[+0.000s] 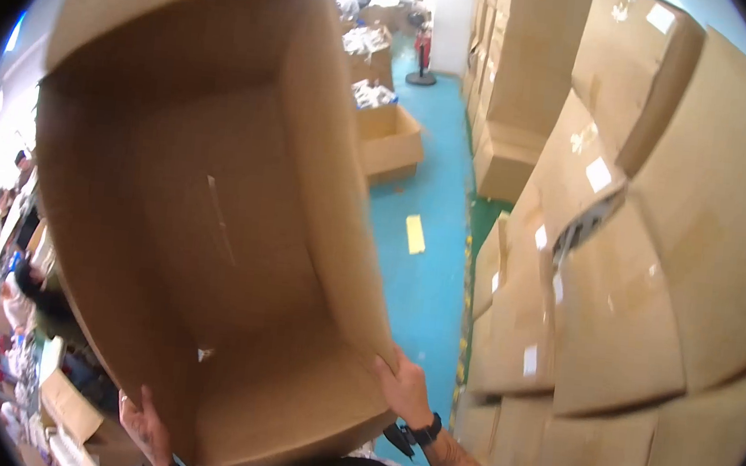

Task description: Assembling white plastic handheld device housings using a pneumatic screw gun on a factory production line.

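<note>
Carton (237,148), large, tilted, mouth open, held up left of the box stack (607,318). Left hand (148,427) grips the edge farther from the stack, right hand (407,389) the nearer; fingers clamped on its walls, partly hidden. Wide grip probably steadies the bulk.

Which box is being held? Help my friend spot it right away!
Find the blue floor. Left of it, a big brown box shows its open inside. Unlike the stacked boxes on the right, it's held between the left hand and right hand.
</note>
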`<state>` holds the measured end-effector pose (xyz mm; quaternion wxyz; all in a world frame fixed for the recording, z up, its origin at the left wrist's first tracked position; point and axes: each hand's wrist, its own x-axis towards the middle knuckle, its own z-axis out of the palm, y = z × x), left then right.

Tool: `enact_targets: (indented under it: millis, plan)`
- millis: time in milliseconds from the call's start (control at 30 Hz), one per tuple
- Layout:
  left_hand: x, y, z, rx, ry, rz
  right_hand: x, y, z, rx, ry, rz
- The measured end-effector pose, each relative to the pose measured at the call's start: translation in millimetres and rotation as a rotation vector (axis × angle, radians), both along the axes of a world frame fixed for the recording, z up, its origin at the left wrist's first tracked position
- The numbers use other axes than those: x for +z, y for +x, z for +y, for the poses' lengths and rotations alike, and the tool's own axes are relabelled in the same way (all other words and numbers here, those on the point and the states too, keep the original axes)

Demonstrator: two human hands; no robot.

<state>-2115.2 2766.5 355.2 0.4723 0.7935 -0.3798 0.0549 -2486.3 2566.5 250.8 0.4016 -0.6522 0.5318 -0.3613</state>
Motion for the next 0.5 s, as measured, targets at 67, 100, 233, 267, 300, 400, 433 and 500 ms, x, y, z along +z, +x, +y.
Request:
enact_targets:
  millis: [67,100,233,267,300,400,433,500]
  plan:
    - [-12,-12,-129,-0.070,0.038,0.028,-28,-27,-83,-0.179,-0.053,0.018]
    - [-25,-10,-187,-0.093,0.072,0.055,-33,-39,-120,-0.235,-0.044,0.012]
    - [-79,-5,-410,-0.299,0.144,0.000,-20,-83,-264,-0.314,-0.140,0.123]
    - [-81,-13,-466,-0.330,0.152,0.084,-7,-91,-300,-0.388,-0.106,0.213]
    - [-77,-27,-519,-0.364,0.162,0.166,1,-99,-335,-0.464,-0.070,0.301]
    - [-85,-69,-649,-0.347,0.315,0.206,-13,-140,-435,-0.453,-0.060,0.242]
    - [-91,-77,-691,-0.346,0.313,0.137,-13,-148,-475,-0.489,-0.027,0.307]
    - [-102,-91,-772,-0.332,0.315,0.071,-14,-158,-559,-0.473,-0.042,0.279]
